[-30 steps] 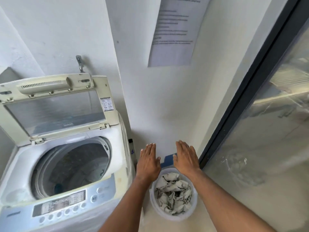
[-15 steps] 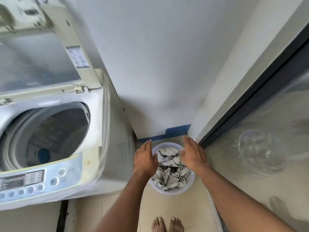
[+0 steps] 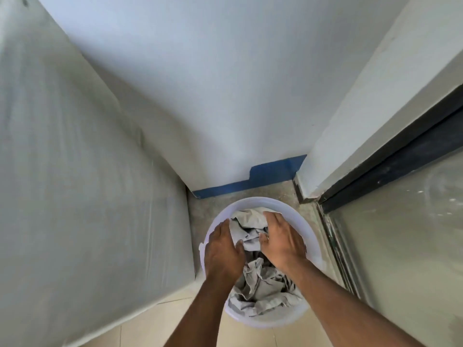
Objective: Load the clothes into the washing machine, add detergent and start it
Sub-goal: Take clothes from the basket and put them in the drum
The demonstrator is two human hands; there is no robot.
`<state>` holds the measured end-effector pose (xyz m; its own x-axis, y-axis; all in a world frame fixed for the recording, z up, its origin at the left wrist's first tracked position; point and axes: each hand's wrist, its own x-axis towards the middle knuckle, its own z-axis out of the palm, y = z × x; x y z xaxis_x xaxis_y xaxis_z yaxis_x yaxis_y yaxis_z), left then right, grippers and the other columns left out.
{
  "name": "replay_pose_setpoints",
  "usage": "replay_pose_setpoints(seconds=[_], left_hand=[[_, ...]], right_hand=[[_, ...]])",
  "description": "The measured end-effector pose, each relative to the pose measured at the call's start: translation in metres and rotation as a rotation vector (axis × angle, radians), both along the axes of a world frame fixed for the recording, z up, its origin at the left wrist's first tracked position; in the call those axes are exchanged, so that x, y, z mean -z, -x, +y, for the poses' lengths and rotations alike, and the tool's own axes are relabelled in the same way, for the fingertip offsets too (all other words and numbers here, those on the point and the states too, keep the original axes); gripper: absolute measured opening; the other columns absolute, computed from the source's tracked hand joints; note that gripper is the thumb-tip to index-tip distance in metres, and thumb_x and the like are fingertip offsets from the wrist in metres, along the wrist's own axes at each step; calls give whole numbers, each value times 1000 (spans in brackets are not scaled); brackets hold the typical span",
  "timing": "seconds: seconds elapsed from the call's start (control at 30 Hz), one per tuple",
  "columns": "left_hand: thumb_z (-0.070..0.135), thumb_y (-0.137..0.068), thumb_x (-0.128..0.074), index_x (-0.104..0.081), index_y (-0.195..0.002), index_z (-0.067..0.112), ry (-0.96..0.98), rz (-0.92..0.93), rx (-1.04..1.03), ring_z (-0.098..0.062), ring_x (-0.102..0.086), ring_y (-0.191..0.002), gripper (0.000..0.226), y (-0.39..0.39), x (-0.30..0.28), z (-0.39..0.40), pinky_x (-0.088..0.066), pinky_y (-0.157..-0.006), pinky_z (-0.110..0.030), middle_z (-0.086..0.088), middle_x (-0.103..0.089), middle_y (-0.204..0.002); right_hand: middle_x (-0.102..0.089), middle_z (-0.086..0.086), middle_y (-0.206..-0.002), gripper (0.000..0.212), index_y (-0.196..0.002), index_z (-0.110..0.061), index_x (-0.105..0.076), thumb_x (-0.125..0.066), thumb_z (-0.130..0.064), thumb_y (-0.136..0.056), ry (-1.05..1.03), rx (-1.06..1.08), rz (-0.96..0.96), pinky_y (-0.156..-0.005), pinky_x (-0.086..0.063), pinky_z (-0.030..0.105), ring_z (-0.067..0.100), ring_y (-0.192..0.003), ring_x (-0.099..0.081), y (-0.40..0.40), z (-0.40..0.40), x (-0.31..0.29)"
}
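While we bent over the white bucket [image 3: 260, 318] on the floor, both of our hands were down inside it on the heap of crumpled grey clothes [image 3: 260, 288]. Our left hand [image 3: 221, 251] lay flat on the near left of the pile, its grip wide and loose, fingers spread against the cloth with nothing yet pinched. Our right hand [image 3: 281, 241] pressed in from the far right, fingers curled down into the folds; we could not tell whether that grip had closed on any fabric, since the fingertips were buried. We judged the two hands sat on opposite sides so as to gather the heap between them in one armful. The bucket stood in the corner, just beside the plastic-covered side of the washing machine [image 3: 87, 196] and near the dark frame of the glass door [image 3: 390, 156]. Every garment we could see lay in the bucket, so loading seemed barely begun.
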<state>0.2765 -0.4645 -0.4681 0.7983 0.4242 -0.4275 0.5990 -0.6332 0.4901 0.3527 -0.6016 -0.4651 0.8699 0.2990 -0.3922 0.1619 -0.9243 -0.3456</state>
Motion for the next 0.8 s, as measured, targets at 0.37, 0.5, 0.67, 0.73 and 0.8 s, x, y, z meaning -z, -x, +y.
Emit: replay_pose_setpoints(seconds=[0.37, 0.5, 0.67, 0.73, 0.8], left_hand=[[6, -88, -55, -50, -68, 21, -123, -36, -159, -26, -57, -68, 25, -18, 49, -1, -40, -66, -34, -2, -65, -70], [8, -91, -52, -52, -72, 18, -118, -37, -218, -27, -54, -66, 22, -13, 7, 3, -42, -63, -32, -2, -62, -69], [15, -93, -52, -65, -86, 19, -89, -116, -279, -33, -68, -78, 15, -14, -70, 4, -50, -64, -33, -5, -74, -81], [15, -92, -52, -68, -92, 22, -75, -137, -288, -31, -69, -78, 17, -11, -106, 3, -51, -64, -33, -3, -75, -82], [14, -92, -52, -69, -96, 24, -59, -158, -296, -29, -68, -76, 20, -9, -147, 3, -50, -63, -32, -1, -76, -83]], right_hand=[[-66, 1, -110, 19, -113, -18, -70, -65, -13, -96, -101, 100, -144, -72, -56, 37, 25, -92, -68, -9, 15, 62], [-69, 3, -103, 18, -107, -10, -74, -66, -2, -94, -268, 197, -215, -73, -59, 35, 22, -87, -66, -3, 13, 30], [-69, 3, -95, 19, -100, -8, -77, -66, 5, -91, -449, 279, -306, -70, -58, 35, 22, -82, -65, -8, 11, -47], [-69, 2, -93, 22, -102, -9, -77, -68, 6, -90, -498, 292, -333, -68, -58, 33, 21, -81, -65, -8, 9, -81], [-71, 1, -94, 24, -107, -9, -78, -70, 6, -89, -549, 298, -355, -69, -56, 21, 18, -81, -67, -8, 7, -121]])
